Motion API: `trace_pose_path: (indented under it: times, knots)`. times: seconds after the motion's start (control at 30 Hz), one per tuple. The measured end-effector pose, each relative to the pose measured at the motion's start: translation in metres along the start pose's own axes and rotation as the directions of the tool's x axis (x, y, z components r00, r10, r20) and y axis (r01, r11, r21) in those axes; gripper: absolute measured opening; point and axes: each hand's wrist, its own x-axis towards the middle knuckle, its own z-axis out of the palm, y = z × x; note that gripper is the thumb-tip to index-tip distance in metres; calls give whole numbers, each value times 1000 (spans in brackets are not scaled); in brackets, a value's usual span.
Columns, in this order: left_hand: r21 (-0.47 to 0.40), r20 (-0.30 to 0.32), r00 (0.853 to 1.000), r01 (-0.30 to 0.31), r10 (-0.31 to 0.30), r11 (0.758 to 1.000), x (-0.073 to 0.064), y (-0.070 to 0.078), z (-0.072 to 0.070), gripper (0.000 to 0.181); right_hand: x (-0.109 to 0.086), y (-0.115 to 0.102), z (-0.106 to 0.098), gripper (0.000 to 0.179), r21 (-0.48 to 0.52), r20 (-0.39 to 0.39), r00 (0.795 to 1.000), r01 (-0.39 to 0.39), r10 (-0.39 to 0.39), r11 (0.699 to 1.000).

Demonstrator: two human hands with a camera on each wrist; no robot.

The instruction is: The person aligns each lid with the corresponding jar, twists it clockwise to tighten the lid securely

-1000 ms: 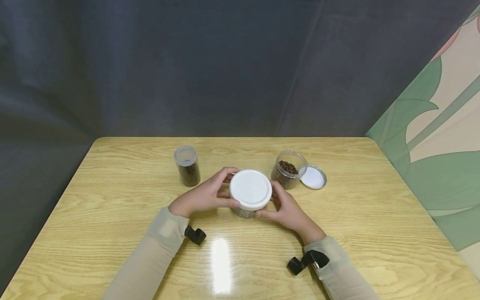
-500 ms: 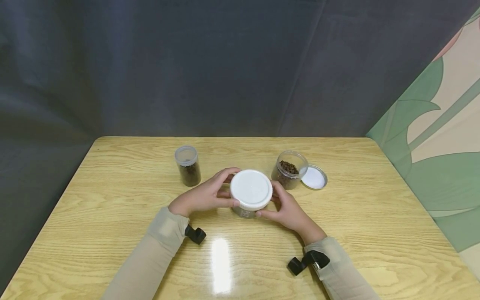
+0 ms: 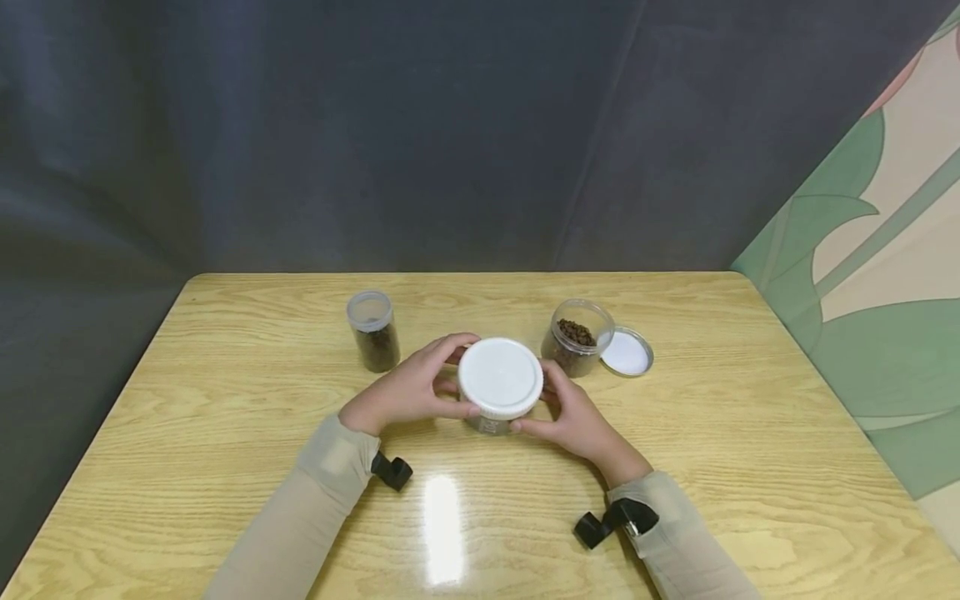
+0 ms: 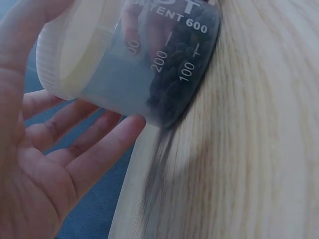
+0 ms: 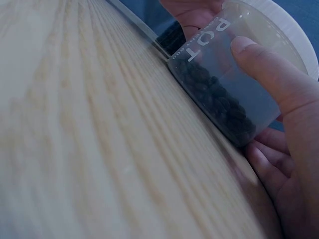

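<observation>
A clear plastic jar [image 3: 491,426] with a wide white ribbed lid [image 3: 501,377] stands upright on the table between both hands. My left hand [image 3: 412,385] grips its left side, thumb at the front by the lid's edge and fingers spread round the back. From the right, my right hand [image 3: 576,421] holds it the same way, its thumb low on the front. In the right wrist view, dark bean-like pieces [image 5: 217,99] fill the jar's lower part, under printed lettering. Measuring marks show on the jar wall [image 4: 119,74] in the left wrist view.
Behind my right hand stands an open clear jar [image 3: 558,358] of brown pellets. A round lid [image 3: 626,353], white inside with a metallic rim, lies beside it. A tall clear jar [image 3: 377,350] with dark contents is at the back left. A dark curtain [image 3: 450,142] borders the table's far edge.
</observation>
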Motion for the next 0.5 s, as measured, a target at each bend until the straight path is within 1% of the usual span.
trace_pose_path:
  times: [0.23, 0.5]
  knots:
    - [1, 16, 999, -44, 44, 999, 0, 0, -1, 87, 0, 1, 0, 82, -10, 3, 1000, 6, -6, 1000]
    - [16, 24, 998, -59, 59, 998, 0, -1, -1, 86, 0, -1, 0, 84, -9, 14, 1000, -1, 2, 1000]
